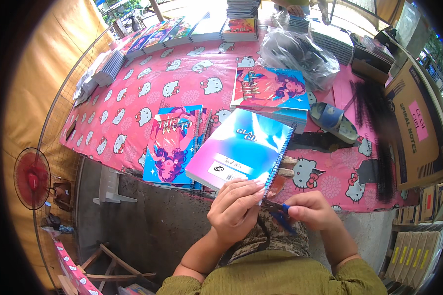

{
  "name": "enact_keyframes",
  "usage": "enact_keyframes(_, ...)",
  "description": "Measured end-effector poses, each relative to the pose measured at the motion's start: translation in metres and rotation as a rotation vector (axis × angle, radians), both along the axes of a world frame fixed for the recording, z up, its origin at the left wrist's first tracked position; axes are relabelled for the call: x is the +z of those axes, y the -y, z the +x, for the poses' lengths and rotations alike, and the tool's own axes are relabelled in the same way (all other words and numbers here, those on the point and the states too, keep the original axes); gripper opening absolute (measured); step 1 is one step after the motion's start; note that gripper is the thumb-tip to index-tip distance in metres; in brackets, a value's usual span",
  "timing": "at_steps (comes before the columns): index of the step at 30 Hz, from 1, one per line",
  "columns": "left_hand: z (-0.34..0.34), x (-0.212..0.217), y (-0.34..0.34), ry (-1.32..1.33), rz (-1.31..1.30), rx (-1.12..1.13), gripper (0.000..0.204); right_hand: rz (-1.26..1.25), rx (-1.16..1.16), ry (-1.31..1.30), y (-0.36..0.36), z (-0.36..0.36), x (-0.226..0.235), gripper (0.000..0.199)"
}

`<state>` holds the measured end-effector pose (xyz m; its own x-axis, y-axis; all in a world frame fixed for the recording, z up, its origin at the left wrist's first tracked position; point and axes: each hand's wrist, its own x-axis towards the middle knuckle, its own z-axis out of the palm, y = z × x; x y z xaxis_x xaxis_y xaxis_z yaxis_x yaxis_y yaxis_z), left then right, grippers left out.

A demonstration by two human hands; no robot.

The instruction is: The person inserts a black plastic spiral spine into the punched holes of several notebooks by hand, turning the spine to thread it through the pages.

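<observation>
At the table's near edge, my left hand [237,209] is closed on the lower corner of a spiral notebook [236,147] with a shiny blue and pink back cover. The notebook lies tilted, its dark coil along the right side. My right hand [314,210] grips blue-handled pliers [282,219]. Their dark jaws are at the near end of the coil, close to my left fingers; whether they touch the wire I cannot tell. Left of the notebook lies a small pile of spiral notebooks [170,142] with a pink and blue illustrated cover. Behind it is a thicker notebook stack [270,88].
A pink patterned cloth [118,105] covers the table. A blue slide sandal [333,122], a clear plastic bag [298,54] and many black coils [379,142] lie rightward. Cardboard boxes [421,123] line the right. Another person's hand [295,10] is at the far side. A fan [32,178] stands left.
</observation>
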<state>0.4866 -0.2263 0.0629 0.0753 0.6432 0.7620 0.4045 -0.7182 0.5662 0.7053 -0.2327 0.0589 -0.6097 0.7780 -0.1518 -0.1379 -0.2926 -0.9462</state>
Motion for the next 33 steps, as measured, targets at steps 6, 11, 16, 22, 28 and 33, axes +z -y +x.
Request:
enact_keyframes(6, -0.017, 0.000, -0.015, 0.201, 0.153, 0.256, 0.025, 0.543, -0.240, 0.324, 0.005, -0.003, 0.024, 0.036)
enact_keyframes(11, -0.111, -0.001, -0.050, 0.924, 0.068, 0.392, 0.025, 0.777, -0.664, 1.128, -0.007, 0.065, -0.035, 0.043)
enact_keyframes(16, -0.187, -0.088, -0.058, 0.441, -0.105, 0.900, 0.016, 0.920, -0.674, 1.137, -0.030, 0.075, -0.041, 0.045)
enact_keyframes(22, -0.214, -0.118, -0.056, 0.730, -0.230, 0.846, 0.017, 0.867, -0.898, 0.769, -0.190, 0.050, -0.022, 0.050)
enact_keyframes(28, -0.166, -0.046, -0.057, 0.197, -0.399, 1.253, 0.036, 0.178, -0.744, 0.616, -0.249, 0.042, -0.063, 0.057)
enact_keyframes(33, -0.109, -0.004, -0.054, 0.535, -0.314, 0.426, 0.046, 0.533, -0.830, 1.070, -0.231, 0.059, -0.036, 0.039)
